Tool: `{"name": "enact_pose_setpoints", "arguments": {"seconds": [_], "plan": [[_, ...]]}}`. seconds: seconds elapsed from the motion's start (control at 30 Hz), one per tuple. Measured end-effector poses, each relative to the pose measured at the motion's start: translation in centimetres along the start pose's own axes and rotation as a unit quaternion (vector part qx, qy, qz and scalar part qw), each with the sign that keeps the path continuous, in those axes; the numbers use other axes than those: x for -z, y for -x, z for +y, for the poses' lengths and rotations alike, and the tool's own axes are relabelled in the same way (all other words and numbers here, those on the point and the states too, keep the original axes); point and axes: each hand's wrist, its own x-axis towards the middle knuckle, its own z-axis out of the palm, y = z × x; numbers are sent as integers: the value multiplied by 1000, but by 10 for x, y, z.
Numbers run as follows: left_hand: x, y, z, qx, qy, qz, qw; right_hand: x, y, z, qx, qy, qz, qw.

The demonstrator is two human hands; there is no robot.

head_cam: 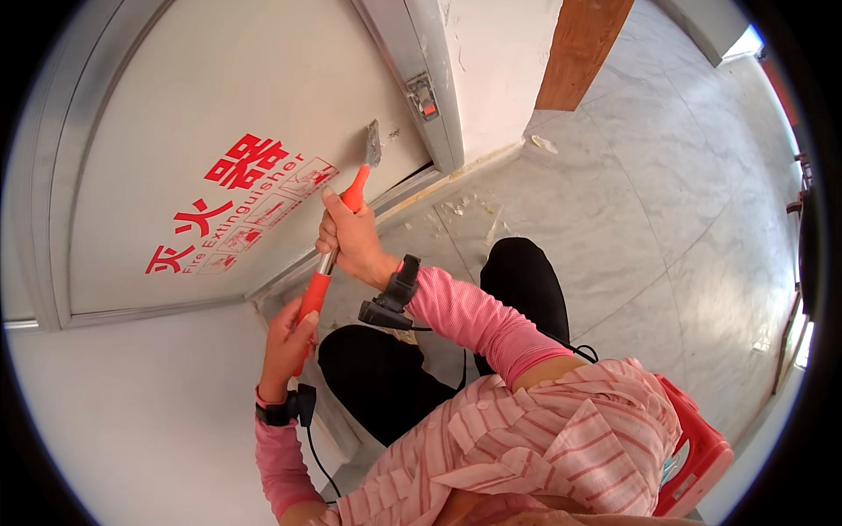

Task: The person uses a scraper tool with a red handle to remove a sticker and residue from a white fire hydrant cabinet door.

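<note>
My left hand is closed around the lower red grip of a long-handled scraper. Further up, my right hand holds the same tool near its upper red section. Its flat metal blade is at the white panel of a fire extinguisher cabinet door; whether it touches cannot be told. Small dark marks show beside the blade. Red lettering and pictograms lie left of the tool. The metal door frame bears a latch with a red part.
Pale flakes and a larger scrap lie on the grey tiled floor. A wooden board stands beyond the white wall edge. My bent knees are below the cabinet. Behind me is a red plastic object. Cables hang from my wrist devices.
</note>
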Motion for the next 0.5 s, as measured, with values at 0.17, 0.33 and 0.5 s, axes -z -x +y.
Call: {"name": "enact_pose_setpoints", "arguments": {"seconds": [0.17, 0.33, 0.5], "plan": [[10, 10, 8, 17, -17, 10, 1000, -16, 10, 12, 0, -7, 26, 1000], [1, -7, 9, 0, -73, 10, 997, 5, -6, 1, 3, -10, 18, 1000], [15, 0, 0, -7, -24, -13, 1000, -1, 1, 9, 5, -23, 23, 999]]}}
